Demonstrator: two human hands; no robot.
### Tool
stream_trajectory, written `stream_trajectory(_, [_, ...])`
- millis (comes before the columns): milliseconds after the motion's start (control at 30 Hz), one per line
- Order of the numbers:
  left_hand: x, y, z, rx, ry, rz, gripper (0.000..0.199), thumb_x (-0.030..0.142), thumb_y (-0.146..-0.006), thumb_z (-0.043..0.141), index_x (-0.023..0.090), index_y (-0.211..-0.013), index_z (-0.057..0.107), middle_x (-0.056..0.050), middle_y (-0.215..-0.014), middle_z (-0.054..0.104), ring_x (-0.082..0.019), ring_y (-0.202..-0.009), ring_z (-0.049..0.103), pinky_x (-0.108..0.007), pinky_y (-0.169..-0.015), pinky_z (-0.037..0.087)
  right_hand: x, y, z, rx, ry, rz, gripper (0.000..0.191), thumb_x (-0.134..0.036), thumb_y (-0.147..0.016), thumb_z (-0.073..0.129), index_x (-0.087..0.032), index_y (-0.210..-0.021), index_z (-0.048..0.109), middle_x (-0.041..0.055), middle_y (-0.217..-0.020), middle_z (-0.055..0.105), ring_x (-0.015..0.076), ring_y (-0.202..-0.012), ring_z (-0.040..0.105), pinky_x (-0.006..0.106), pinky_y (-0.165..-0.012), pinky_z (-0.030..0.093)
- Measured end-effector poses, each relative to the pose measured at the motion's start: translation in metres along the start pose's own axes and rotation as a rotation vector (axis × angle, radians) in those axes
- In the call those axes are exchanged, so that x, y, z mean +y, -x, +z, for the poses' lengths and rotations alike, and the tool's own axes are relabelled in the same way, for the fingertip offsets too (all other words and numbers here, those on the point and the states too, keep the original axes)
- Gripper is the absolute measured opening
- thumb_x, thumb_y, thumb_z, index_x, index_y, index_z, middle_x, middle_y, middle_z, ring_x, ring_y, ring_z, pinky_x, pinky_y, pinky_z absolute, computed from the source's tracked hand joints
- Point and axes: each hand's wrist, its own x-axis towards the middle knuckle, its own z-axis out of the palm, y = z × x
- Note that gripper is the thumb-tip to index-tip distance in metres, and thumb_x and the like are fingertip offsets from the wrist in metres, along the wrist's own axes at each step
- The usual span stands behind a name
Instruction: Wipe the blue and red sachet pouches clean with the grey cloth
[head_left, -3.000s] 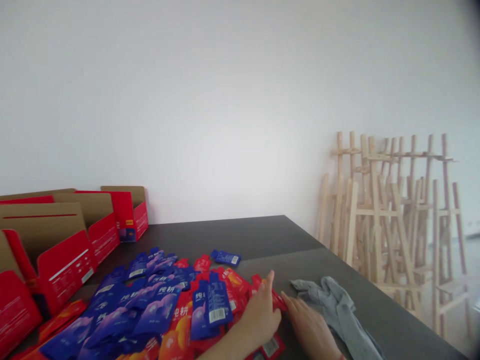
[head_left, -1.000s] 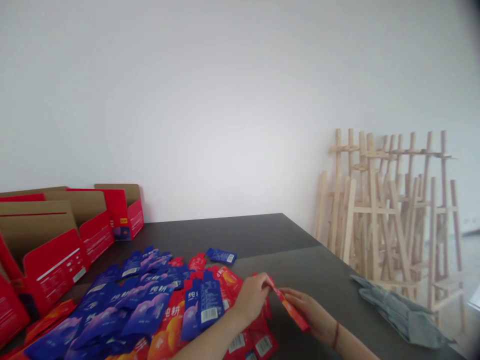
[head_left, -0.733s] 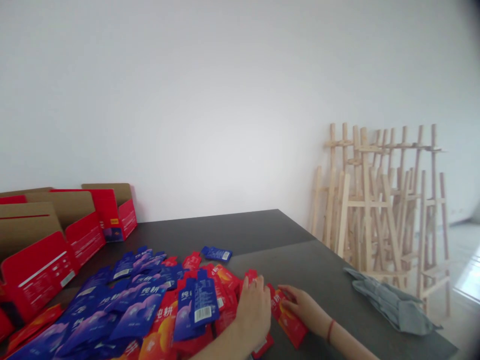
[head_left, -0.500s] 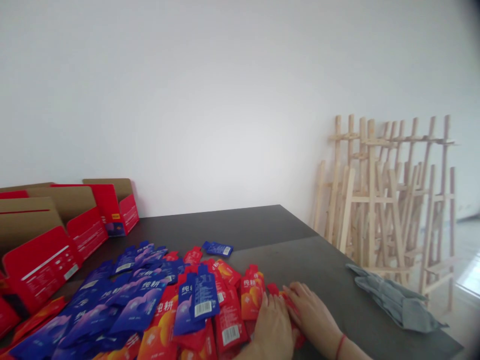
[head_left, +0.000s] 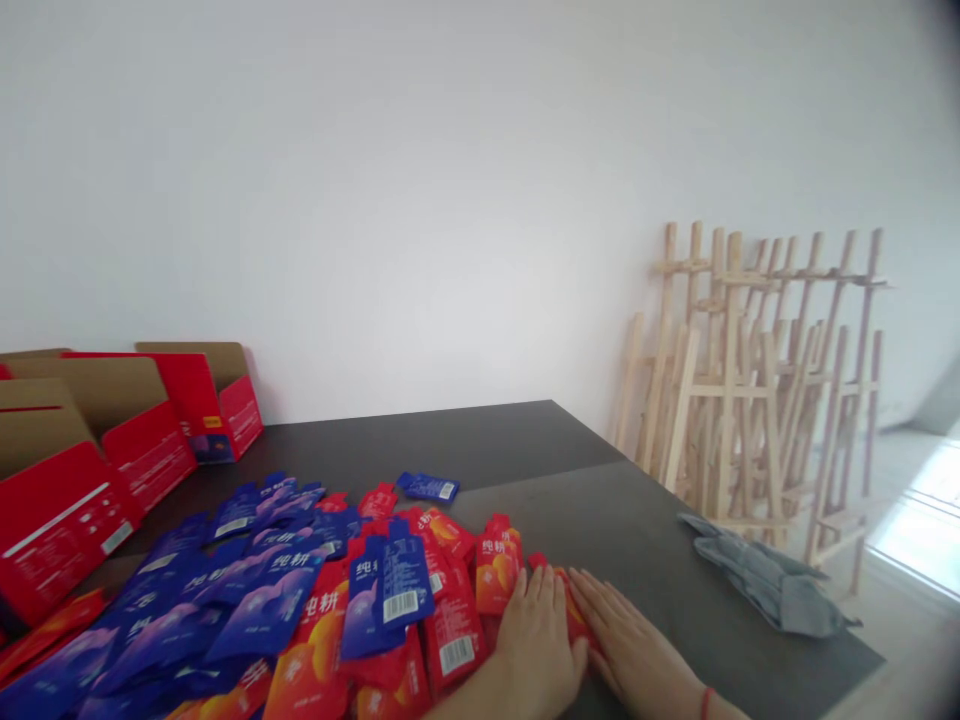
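Note:
My left hand (head_left: 536, 635) lies with straight fingers over the right edge of a spread of flat pouches. Beside it my right hand (head_left: 626, 635), a red band at its wrist, is stretched out flat too. Between and partly under both hands is a red pouch (head_left: 574, 612), most of it covered. Just left of my left hand rests a red pouch with orange fruit printing (head_left: 497, 568). Farther left, two blue pouches (head_left: 403, 575) overlap on top of other red ones. A pile of blue pouches (head_left: 262, 610) spreads across the left.
Open red cardboard boxes (head_left: 67, 520) stand along the left of the dark table (head_left: 495, 430). A lone blue pouch pair (head_left: 427, 487) lies behind the pile. A folded grey cloth or bag (head_left: 765, 580) is at the right edge. Wooden easels (head_left: 727, 390) lean by the white wall.
My view has turned slightly right, so everything sits a little farther left. My right hand has flattened over the red pouch; my left hand stays beside it with fingers straight.

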Motion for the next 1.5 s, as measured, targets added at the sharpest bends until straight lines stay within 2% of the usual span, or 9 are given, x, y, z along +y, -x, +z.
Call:
stream_trajectory(133, [-0.008,-0.008,0.007,-0.013,-0.113,0.019,0.057,0.032,-0.105,0.034,0.003,-0.152,0.037,-0.020,-0.157,0.034,-0.033,-0.146,0.033,-0.052,-0.121,0.025,-0.021,0.013,-0.007,-0.033,-0.099,-0.023,0.074,-0.025,-0.090,0.057,-0.017,-0.159,0.029,0.0102,-0.163,0.026,0.0295,-0.150,0.030,0.045,-0.122,0.034])
stream_trajectory(300, [-0.009,-0.008,0.015,0.079,-0.240,0.060,0.055,0.032,-0.106,0.033,0.003,-0.152,0.040,-0.019,-0.155,0.039,-0.033,-0.142,0.041,-0.051,-0.118,0.032,-0.035,0.024,-0.020,-0.137,-0.250,0.010,0.080,-0.036,-0.091,0.061,-0.017,-0.159,0.022,0.0113,-0.165,0.018,0.0313,-0.152,0.020,0.049,-0.124,0.026])
stream_trajectory(433, [-0.009,-0.006,0.018,0.113,-0.292,0.067,0.056,0.034,-0.107,0.029,0.001,-0.151,0.040,-0.022,-0.154,0.039,-0.033,-0.144,0.037,-0.051,-0.119,0.030,-0.031,0.023,-0.026,-0.222,-0.293,0.006,0.079,-0.043,-0.093,0.060,-0.013,-0.158,0.026,0.0148,-0.164,0.017,0.0326,-0.152,0.017,0.050,-0.124,0.021])
stream_trajectory(633, [-0.012,-0.006,0.021,0.076,-0.221,0.053,0.061,0.035,-0.104,0.035,0.002,-0.155,0.032,-0.021,-0.159,0.032,-0.032,-0.148,0.029,-0.051,-0.120,0.027,-0.029,0.021,-0.031,-0.232,-0.336,-0.007,0.079,-0.045,-0.094,0.058,-0.011,-0.157,0.025,0.0172,-0.163,0.016,0.0336,-0.152,0.015,0.052,-0.124,0.019])
stream_trajectory(833, [-0.016,-0.009,0.023,0.037,-0.103,0.049,0.063,0.035,-0.103,0.034,0.001,-0.155,0.031,-0.021,-0.160,0.028,-0.032,-0.150,0.023,-0.052,-0.122,0.021,-0.027,0.017,-0.046,-0.174,-0.333,0.017,0.071,-0.040,-0.095,0.058,-0.015,-0.157,0.032,0.0151,-0.162,0.027,0.0318,-0.150,0.027,0.048,-0.124,0.025])
stream_trajectory(933, [-0.019,-0.013,0.029,0.044,-0.072,0.040,0.063,0.037,-0.102,0.035,0.001,-0.154,0.033,-0.021,-0.159,0.031,-0.033,-0.149,0.025,-0.052,-0.122,0.021,-0.028,0.012,-0.041,-0.125,-0.272,0.050,0.075,-0.036,-0.092,0.061,-0.014,-0.157,0.031,0.0152,-0.162,0.025,0.0322,-0.150,0.026,0.049,-0.124,0.026])
stream_trajectory(1100, [-0.021,-0.015,0.039,0.069,-0.129,0.060,0.066,0.037,-0.101,0.036,-0.001,-0.154,0.031,-0.023,-0.160,0.028,-0.035,-0.149,0.025,-0.052,-0.122,0.022,-0.033,0.006,-0.028,-0.173,-0.183,0.106,0.081,-0.031,-0.087,0.063,-0.008,-0.157,0.030,0.0153,-0.163,0.020,0.0304,-0.151,0.022,0.046,-0.124,0.025])
stream_trajectory(1333, [-0.020,-0.014,0.042,0.113,-0.197,0.041,0.058,0.030,-0.103,0.034,-0.005,-0.149,0.040,-0.027,-0.154,0.037,-0.036,-0.144,0.035,-0.047,-0.119,0.031,-0.014,0.001,-0.018,-0.116,-0.062,-0.063,0.068,-0.018,-0.087,0.053,-0.015,-0.154,0.041,0.0101,-0.161,0.030,0.0275,-0.147,0.035,0.040,-0.120,0.036])
stream_trajectory(1500, [-0.023,-0.018,0.059,0.238,-0.273,0.010,0.055,0.029,-0.100,0.042,0.000,-0.147,0.046,-0.025,-0.151,0.042,-0.036,-0.141,0.040,-0.049,-0.115,0.038,-0.007,-0.006,-0.023,-0.080,-0.123,-0.081,0.066,-0.009,-0.083,0.046,-0.021,-0.148,0.053,0.0088,-0.150,0.053,0.0248,-0.134,0.055,0.038,-0.115,0.044])
